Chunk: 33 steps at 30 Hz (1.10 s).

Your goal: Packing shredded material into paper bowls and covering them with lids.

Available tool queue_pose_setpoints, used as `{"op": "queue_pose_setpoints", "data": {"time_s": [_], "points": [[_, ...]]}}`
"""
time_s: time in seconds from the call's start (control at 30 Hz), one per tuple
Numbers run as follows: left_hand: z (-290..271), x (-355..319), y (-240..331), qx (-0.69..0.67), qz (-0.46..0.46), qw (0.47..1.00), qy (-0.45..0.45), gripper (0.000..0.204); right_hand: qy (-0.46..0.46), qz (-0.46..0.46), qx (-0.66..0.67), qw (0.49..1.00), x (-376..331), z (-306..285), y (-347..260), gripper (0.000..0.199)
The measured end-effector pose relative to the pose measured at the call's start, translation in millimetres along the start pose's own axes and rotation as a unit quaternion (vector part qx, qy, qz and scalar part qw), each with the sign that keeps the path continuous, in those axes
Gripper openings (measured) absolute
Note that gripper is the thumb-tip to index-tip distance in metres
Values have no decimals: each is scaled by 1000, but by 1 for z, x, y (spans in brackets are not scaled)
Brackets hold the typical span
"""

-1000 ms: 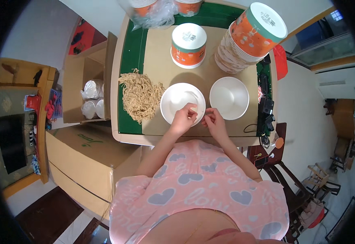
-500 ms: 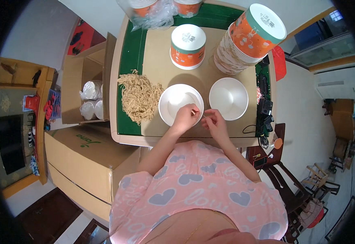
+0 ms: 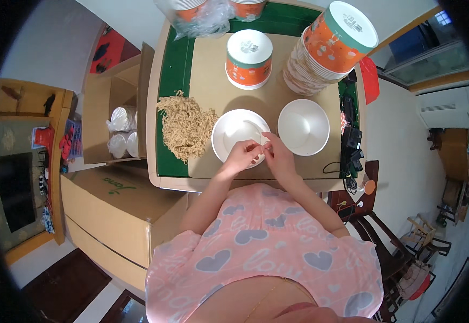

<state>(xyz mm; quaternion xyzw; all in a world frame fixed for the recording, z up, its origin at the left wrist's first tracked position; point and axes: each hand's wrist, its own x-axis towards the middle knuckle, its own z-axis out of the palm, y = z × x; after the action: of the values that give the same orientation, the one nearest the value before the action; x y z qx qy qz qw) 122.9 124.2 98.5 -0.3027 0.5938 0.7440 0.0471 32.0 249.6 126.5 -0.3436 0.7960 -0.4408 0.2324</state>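
My left hand (image 3: 243, 155) is over the near right side of a round white paper tub (image 3: 229, 128), its fingers pinched together. The fingertips of my right hand (image 3: 278, 156) meet those of the left there, also pinched. Whatever lies between the fingers is too small to make out. Left of the tub is a tangled heap of beige strings (image 3: 187, 129). To the right, a second white paper tub (image 3: 302, 126) stands open side up, with nothing seen inside.
Behind stand an upside-down orange and green tub (image 3: 249, 56) and a tall leaning stack of tubs (image 3: 334, 43). Black cords and adapters (image 3: 350, 145) line the table's right edge. Plastic-wrapped tubs (image 3: 202, 16) are at the back; cardboard boxes (image 3: 116, 199) stand left of the table.
My right hand has moved up and left, so its fingertips now meet the left hand's. A small brownish thing seen in the left fingers no longer shows clearly. The view has shifted slightly.
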Motion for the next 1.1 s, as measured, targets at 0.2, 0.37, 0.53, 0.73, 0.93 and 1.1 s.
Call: {"op": "queue_pose_setpoints", "data": {"time_s": [0.2, 0.37, 0.53, 0.73, 0.93, 1.1], "points": [[4, 14, -26, 145, 99, 982, 66, 19, 11, -37, -63, 997, 1, 2, 4, 39], [8, 8, -4, -64, -9, 997, 45, 14, -7, 12, -3, 1000, -2, 0, 8, 34], [-2, 19, -13, -297, -90, 950, -25, 14, 5, 14, 23, 1000, -3, 2, 15, 27], [-2, 24, -15, -359, -134, 921, -72, 12, 37, -31, 18, 999, 3, -5, 19, 9], [-3, 22, -8, -324, -142, 929, -112, 20, -2, 60, 59, 996, 1, -18, 16, 7], [-2, 3, 25, -136, -173, 975, -41, 30, -6, 69, 78, 995, -2, -22, 13, 6]]}}
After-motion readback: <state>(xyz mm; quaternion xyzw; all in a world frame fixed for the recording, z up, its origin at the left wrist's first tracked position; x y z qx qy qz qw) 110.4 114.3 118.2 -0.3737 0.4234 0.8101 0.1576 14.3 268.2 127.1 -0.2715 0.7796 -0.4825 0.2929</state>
